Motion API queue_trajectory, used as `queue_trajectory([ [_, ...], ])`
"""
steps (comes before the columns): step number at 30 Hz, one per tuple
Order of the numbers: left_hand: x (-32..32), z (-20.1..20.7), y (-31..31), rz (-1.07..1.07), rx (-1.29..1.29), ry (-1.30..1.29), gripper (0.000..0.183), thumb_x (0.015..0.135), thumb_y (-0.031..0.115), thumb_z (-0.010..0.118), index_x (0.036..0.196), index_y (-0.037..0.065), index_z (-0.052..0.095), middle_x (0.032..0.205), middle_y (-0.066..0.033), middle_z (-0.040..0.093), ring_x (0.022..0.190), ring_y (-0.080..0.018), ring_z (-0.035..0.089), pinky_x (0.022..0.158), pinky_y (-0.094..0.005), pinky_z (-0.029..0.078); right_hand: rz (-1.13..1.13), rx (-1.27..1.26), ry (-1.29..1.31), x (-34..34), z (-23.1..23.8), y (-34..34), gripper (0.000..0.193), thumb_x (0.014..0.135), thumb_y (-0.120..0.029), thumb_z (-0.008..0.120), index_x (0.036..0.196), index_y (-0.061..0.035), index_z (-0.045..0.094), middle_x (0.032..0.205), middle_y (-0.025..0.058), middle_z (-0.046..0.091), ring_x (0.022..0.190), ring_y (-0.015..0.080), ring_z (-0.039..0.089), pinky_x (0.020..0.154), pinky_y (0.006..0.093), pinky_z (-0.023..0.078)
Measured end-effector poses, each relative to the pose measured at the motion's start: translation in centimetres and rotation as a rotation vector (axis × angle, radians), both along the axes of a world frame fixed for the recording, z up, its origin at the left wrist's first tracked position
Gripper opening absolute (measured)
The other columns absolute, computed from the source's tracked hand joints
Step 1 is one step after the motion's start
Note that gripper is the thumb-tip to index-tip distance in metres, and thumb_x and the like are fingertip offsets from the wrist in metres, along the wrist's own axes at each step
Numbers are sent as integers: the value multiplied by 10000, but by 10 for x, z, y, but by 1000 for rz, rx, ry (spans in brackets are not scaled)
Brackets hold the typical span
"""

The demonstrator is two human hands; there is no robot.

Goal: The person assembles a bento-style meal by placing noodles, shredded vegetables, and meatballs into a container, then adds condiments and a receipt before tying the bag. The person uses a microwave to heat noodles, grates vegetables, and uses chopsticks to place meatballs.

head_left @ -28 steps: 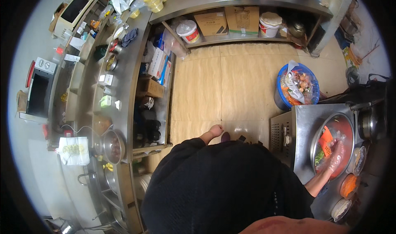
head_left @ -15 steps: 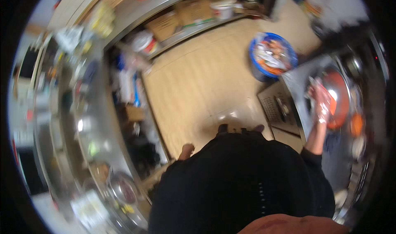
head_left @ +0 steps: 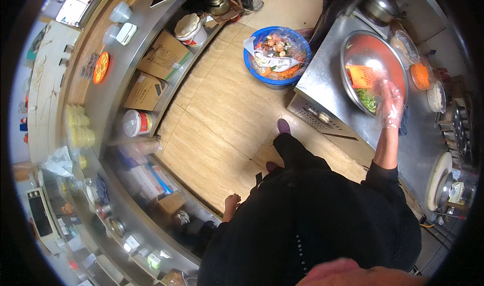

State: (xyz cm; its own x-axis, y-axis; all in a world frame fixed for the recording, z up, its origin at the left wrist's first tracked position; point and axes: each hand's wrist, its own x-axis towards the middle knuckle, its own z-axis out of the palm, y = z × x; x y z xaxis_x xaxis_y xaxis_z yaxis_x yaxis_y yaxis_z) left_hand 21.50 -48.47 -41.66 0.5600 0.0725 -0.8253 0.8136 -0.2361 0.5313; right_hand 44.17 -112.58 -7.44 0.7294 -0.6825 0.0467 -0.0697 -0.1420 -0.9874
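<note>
My right hand, in a clear plastic glove, reaches over the near rim of a large metal bowl whose inside looks reddish. Its fingertips are blurred, close to an orange slotted piece in the bowl; I cannot tell whether they grip it. Below that piece lie green vegetable shreds. My bare left hand hangs low by my left side, its fingers curled, with nothing visible in them.
On the floor ahead stands a blue tub of food scraps. Right of the bowl sit a tub of orange shreds and a lidded pot. Cardboard boxes and a white bucket fill the left shelf. An orange plate rests on the left counter.
My view has turned toward the right, so the tub and shelves appear further left. The bowl's orange slotted piece and green shreds now show plainly. My right hand stays at the bowl.
</note>
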Motion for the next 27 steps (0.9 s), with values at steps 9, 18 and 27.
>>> queue_trajectory([
  [9,136,81,-60,-118,155,64,271,901,295,565,938,40,647,837,-31,651,777,-118,604,636,-289,486,-107,34,19,102,-39,-70,230,940,-207,579,1015,-7,664,918,50,660,856,126,591,806,279,451],
  [18,228,83,-100,19,149,137,248,878,271,602,925,35,661,807,-30,663,713,-102,601,618,-261,477,-85,-47,209,159,-35,-78,318,929,-256,605,1122,-9,655,973,46,662,911,122,585,830,281,456],
  [27,325,70,-101,-378,247,-61,243,863,237,625,900,1,668,791,-66,672,740,-127,613,687,-264,492,-96,174,146,149,-11,-38,426,948,-393,532,1106,-14,644,1004,83,648,885,176,612,821,319,487],
])
